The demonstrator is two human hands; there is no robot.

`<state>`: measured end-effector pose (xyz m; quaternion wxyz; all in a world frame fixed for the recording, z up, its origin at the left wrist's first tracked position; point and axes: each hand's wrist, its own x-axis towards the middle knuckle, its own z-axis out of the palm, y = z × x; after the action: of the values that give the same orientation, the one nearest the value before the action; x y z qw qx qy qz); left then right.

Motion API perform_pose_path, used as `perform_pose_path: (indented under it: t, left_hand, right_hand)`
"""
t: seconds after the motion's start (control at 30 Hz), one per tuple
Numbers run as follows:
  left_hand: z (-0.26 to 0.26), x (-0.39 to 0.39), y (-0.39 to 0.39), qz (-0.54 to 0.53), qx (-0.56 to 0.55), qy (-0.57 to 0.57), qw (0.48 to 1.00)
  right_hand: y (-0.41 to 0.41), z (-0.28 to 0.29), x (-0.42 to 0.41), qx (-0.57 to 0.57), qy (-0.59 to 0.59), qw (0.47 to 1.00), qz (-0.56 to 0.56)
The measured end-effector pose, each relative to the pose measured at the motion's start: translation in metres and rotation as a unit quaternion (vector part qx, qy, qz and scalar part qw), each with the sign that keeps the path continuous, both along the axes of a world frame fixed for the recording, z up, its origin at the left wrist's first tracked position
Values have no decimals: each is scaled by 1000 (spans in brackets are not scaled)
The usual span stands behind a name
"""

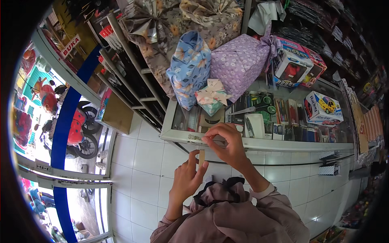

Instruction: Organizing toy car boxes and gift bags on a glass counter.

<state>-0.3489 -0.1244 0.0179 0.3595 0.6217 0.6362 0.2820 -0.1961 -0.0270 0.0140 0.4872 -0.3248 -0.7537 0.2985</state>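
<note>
My left hand (186, 177) grips a narrow roll of tape (201, 158) between thumb and fingers, in front of the counter's edge. Just above it my right hand (229, 147) is bent, with thumb and index fingertip together; whether a strip of tape is between them is too small to tell. Beyond the hands a small parcel in floral paper (212, 98) sits on the glass display counter (273, 144). Behind it stand a blue floral wrapped parcel (189, 73) and a purple floral one (238, 65). Green-handled scissors (263, 107) lie to their right.
Larger brown floral parcels (164, 45) stand at the back. Boxed toys (293, 71) and a toy car box (323, 108) are on the counter's right. Metal rails (133, 66) rise at the left, near a cardboard box (117, 114) and a glass door (106, 182).
</note>
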Motion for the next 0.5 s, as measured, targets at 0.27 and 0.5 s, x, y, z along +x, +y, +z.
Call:
perform_pose_path:
  t: [0.27, 0.5]
  left_hand:
    - [-35, -9, 5, -66, 1, 7, 998]
    - [-42, 0, 5, -109, 65, -95, 987]
  right_hand:
    - [-1, 3, 2, -33, -73, 996, -43]
    - [3, 7, 17, -32, -105, 994, -12]
